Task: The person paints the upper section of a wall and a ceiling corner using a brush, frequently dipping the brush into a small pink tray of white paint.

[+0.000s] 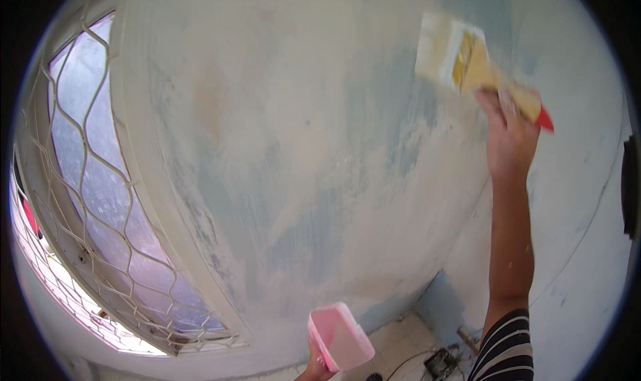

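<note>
My right hand is raised at the upper right, closed around the wooden handle of a wide flat putty knife. Its handle ends in a red tip, and a yellow patch lies next to the whitish blade. The blade is against or very near the wall, whose blue surface carries uneven whitish smears; contact is hard to tell. Low in the middle, my left hand grips a pink rectangular tub by its side. White residue marks the tub's rim, and its mouth tilts toward me. Part of the left hand is hidden by the tub.
On the left stands a window behind a wavy metal grille. An adjoining pale wall with a thin crack runs down the right. Below, the tiled floor holds a dark object and a cable, beside the wall corner.
</note>
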Demonstrator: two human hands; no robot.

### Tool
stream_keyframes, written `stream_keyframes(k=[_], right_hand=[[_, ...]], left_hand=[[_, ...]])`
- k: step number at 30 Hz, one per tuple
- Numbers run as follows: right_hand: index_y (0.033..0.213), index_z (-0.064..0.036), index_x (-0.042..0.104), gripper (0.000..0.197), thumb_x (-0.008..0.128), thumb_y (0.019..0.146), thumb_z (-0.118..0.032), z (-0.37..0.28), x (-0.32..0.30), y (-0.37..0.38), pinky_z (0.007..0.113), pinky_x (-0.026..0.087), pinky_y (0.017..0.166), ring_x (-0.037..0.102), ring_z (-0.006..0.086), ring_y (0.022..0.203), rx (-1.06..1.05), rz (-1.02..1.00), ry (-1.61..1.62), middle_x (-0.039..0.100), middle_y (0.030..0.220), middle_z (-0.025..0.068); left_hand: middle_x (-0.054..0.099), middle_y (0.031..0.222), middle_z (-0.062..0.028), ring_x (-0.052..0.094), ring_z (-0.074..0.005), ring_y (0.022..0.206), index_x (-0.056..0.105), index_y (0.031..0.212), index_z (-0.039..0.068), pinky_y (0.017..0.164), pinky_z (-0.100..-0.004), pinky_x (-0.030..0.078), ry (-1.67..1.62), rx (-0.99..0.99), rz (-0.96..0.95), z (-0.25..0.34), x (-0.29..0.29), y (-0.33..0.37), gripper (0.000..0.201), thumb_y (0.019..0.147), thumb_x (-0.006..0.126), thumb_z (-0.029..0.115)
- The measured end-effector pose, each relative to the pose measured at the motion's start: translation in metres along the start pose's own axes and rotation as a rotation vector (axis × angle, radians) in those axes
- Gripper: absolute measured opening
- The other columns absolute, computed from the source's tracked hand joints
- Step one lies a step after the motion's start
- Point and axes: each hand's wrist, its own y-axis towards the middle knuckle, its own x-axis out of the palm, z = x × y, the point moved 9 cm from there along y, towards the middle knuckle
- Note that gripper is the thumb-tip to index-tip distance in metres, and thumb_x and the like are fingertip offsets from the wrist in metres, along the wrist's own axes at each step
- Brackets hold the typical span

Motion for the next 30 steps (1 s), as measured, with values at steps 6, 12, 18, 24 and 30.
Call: stream_keyframes(k=[6, 12, 18, 24, 30], right_hand=[[0.107, 0.0053, 0.06, 0.02, 0.061, 0.087, 0.001, -0.065, 0.103, 0.142, 0.03, 0.051, 0.091, 0.061, 0.0181, 0.094, -0.395, -0.128, 0.359, 0.062, 0.102, 0.012], [0.104, -0.0007, 0.064, 0.021, 0.065, 0.084, -0.002, -0.047, 0.159, 0.081, 0.03, 0.052, 0.08, 0.065, 0.0194, 0.09, -0.83, -0.313, -0.308, 0.067, 0.099, 0.0101], [0.1, -0.0126, 0.067, 0.031, 0.068, 0.07, -0.008, -0.034, 0.139, -0.152, 0.037, 0.051, 0.082, 0.063, 0.0262, 0.096, -0.891, -1.018, -0.202, 0.064, 0.106, 0.0092], [0.099, -0.0039, 0.066, 0.02, 0.066, 0.083, -0.016, -0.02, 0.151, -0.047, 0.033, 0.05, 0.084, 0.063, 0.026, 0.097, -0.478, -0.877, -0.718, 0.066, 0.103, 0.0121], [0.089, -0.0021, 0.062, 0.007, 0.058, 0.084, -0.004, -0.084, 0.155, 0.128, 0.026, 0.047, 0.07, 0.059, 0.0117, 0.079, -0.458, -0.164, -0.119, 0.063, 0.085, 0.0025]], left_hand=[[0.036, 0.145, -0.0074, 0.038, -0.0283, 0.132, 0.021, 0.147, 0.018, 0.108, -0.0515, 0.034, -0.01, 0.047, 0.024, 0.007, -0.016, 0.003, 0.09, 0.081, 0.024, 0.078], [0.036, 0.145, -0.0075, 0.039, -0.0286, 0.131, 0.021, 0.147, 0.018, 0.107, -0.0517, 0.034, 0.002, 0.061, 0.034, 0.016, -0.028, 0.0, 0.088, 0.081, 0.023, 0.077], [0.036, 0.145, -0.0076, 0.039, -0.0289, 0.131, 0.021, 0.147, 0.018, 0.107, -0.052, 0.034, 0.001, 0.047, -0.001, 0.024, -0.033, -0.008, 0.087, 0.082, 0.023, 0.076], [0.038, 0.143, -0.0081, 0.041, -0.0293, 0.129, 0.022, 0.146, 0.017, 0.106, -0.052, 0.035, -0.046, -0.004, -0.035, 0.005, -0.049, -0.016, 0.086, 0.083, 0.024, 0.076], [0.037, 0.144, -0.0092, 0.04, -0.0297, 0.13, 0.022, 0.146, 0.015, 0.106, -0.0519, 0.035, -0.032, 0.049, 0.021, 0.017, -0.053, -0.016, 0.086, 0.084, 0.025, 0.075]])
